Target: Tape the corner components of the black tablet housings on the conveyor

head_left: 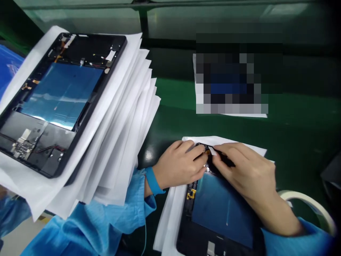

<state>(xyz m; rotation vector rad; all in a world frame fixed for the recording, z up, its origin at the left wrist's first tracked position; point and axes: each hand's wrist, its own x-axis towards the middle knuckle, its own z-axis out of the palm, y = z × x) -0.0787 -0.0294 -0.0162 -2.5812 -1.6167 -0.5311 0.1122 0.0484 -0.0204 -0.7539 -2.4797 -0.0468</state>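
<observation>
An opened tablet housing [223,209] with a blue battery panel lies on white sheets at the lower centre right. My left hand [183,165], with a blue band at the wrist, rests on the housing's top left part, its fingers curled; what they hold, if anything, is hidden. My right hand [247,170] pinches a small white strip [212,150] between thumb and forefinger at the housing's top edge, close beside my left fingertips. An orange flex piece [191,194] shows on the housing's left side.
At the left rises a stack of white sheets [128,117] with another opened tablet [64,92] on top. A roll of pale tape [309,201] lies beside my right forearm. A pixelated area covers something on a white sheet [239,115] further back. Part of a blue sleeve [12,213] shows far left.
</observation>
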